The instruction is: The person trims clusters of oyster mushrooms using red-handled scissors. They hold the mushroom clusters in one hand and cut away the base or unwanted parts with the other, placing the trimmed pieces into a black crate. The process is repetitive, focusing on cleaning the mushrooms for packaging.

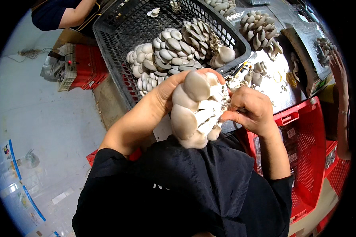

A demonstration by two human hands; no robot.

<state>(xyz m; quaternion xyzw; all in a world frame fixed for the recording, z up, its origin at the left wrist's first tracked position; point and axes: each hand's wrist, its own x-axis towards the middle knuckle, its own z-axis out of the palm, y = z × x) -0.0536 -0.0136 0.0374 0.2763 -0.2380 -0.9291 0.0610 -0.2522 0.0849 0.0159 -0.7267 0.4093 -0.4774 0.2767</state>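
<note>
your black apron (194, 173) occupies the near field. directly above it, your left hand (167, 90) supports a pale oyster mushroom cluster (190, 104); this grip is closed around the cluster's upper side, part of it hidden behind the caps. your right hand (254, 106) has its grip closed on the stem base at the cluster's right side, thumb below and fingers curled. the cluster is held clear of the bench (292, 95), in front of your chest. to your right, a red crate (310, 158) contains dark packages. beyond your hands, a black perforated crate (118, 73) contains several grey clusters (172, 49). right of that crate, a large grey cluster (259, 29) rests on the bench. farther right, a co-worker's hand (337, 67) is beside mushrooms on a scale (306, 39). at upper left, another person's arm (78, 15) is visible.
</note>
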